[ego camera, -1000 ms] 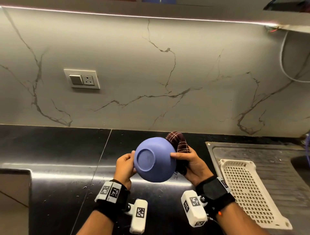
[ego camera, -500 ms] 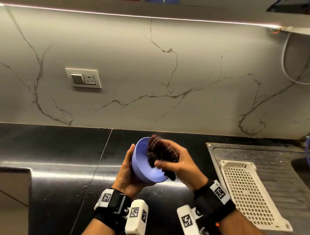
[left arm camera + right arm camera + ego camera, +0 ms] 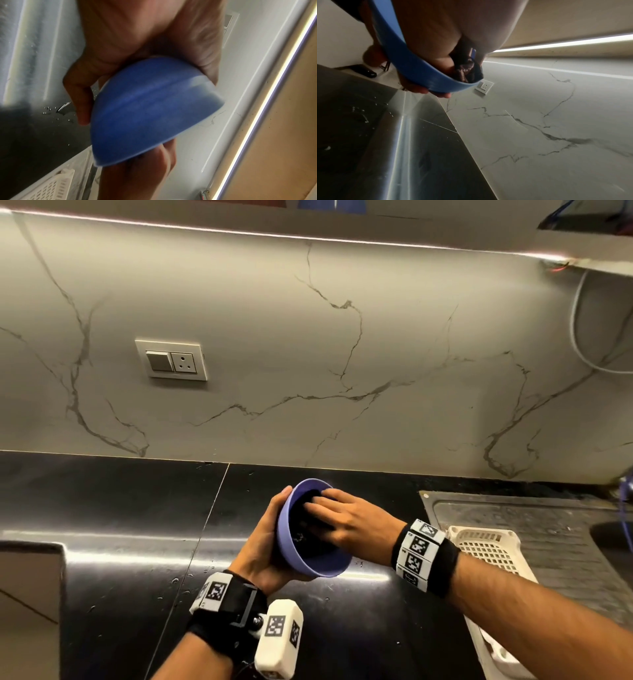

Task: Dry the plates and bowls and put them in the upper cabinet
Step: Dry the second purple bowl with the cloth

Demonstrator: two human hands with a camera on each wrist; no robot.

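Note:
A blue bowl (image 3: 310, 559) is held tilted above the black counter, its opening turned to the right. My left hand (image 3: 265, 546) cups its underside, thumb on the far rim; the left wrist view shows the fingers wrapped round the bowl (image 3: 145, 115). My right hand (image 3: 346, 522) reaches into the bowl and presses a dark checked cloth (image 3: 305, 529) against the inside. In the right wrist view the cloth (image 3: 467, 70) bunches under the fingers just inside the bowl (image 3: 419, 70) rim. Most of the cloth is hidden by the hand.
A white perforated drying tray (image 3: 489, 553) lies on the steel sink drainboard (image 3: 534, 515) to the right. Water drops dot the black counter (image 3: 137, 542). A switch and socket plate (image 3: 171, 361) sits on the marble wall. The upper cabinet's lit underside (image 3: 308, 231) runs overhead.
The bowl has turned from base-towards-me to opening facing right. My right hand has gone from the rim into the bowl with the cloth, and my left hand now cups the base.

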